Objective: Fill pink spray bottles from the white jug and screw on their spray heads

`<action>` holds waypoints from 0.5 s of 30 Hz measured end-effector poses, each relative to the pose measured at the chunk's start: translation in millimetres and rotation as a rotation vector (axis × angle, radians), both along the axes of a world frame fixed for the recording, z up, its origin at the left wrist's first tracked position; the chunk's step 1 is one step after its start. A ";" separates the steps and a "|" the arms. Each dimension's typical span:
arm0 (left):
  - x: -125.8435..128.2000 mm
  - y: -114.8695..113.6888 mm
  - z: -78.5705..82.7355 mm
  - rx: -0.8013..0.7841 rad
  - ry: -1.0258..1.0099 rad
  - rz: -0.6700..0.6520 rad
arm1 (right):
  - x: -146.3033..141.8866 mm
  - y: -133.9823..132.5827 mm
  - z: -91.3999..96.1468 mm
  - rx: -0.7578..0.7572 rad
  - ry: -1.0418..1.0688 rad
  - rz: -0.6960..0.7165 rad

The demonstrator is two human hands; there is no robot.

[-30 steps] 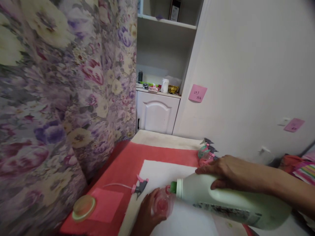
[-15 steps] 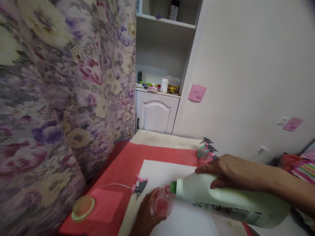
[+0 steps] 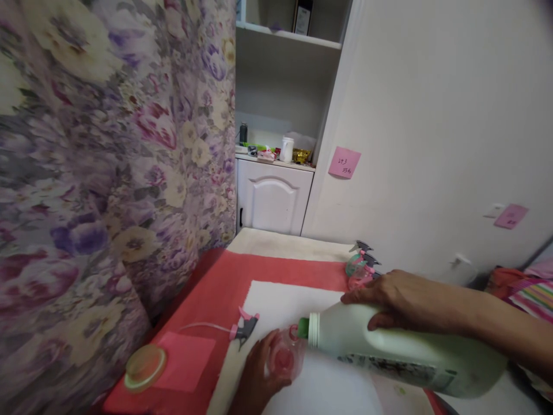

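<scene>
My right hand [image 3: 400,300] grips a large pale green jug [image 3: 401,351], tipped on its side with its green-collared mouth [image 3: 304,328] against the opening of a small clear pink bottle [image 3: 283,358]. My left hand [image 3: 256,374] is wrapped round that small bottle, which stands on a white sheet [image 3: 280,305] over a red cloth [image 3: 224,288]. A pink and grey spray head with its thin tube [image 3: 244,328] lies on the sheet just left of the small bottle.
Two more small spray bottles [image 3: 360,268] stand by the wall behind my right hand. A round cap [image 3: 144,365] lies beside a pink note [image 3: 185,362] at the near left. A flowered curtain [image 3: 108,173] hangs at left; a white cupboard [image 3: 273,196] stands behind.
Nothing has visibly moved between the hands and bottles; only the view has drifted slightly.
</scene>
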State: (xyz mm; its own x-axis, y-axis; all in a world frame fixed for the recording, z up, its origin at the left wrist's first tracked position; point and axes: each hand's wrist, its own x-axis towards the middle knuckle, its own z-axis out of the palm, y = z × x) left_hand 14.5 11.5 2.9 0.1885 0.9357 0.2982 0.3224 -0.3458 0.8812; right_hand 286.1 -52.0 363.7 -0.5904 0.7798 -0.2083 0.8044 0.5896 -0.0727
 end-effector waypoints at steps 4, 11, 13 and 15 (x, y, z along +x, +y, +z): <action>-1.0 1.5 -3.1 0.019 0.003 -0.008 | 0.8 -0.2 -0.5 0.004 -0.005 0.011; -2.1 5.2 -7.7 0.018 0.028 -0.016 | 3.5 2.2 -3.8 0.025 -0.012 0.009; -0.8 5.6 -10.3 0.009 0.031 -0.006 | 3.8 2.7 -3.8 0.023 -0.012 0.004; -0.5 5.6 -10.4 -0.007 0.035 -0.005 | 3.5 2.5 -2.7 0.012 -0.015 0.009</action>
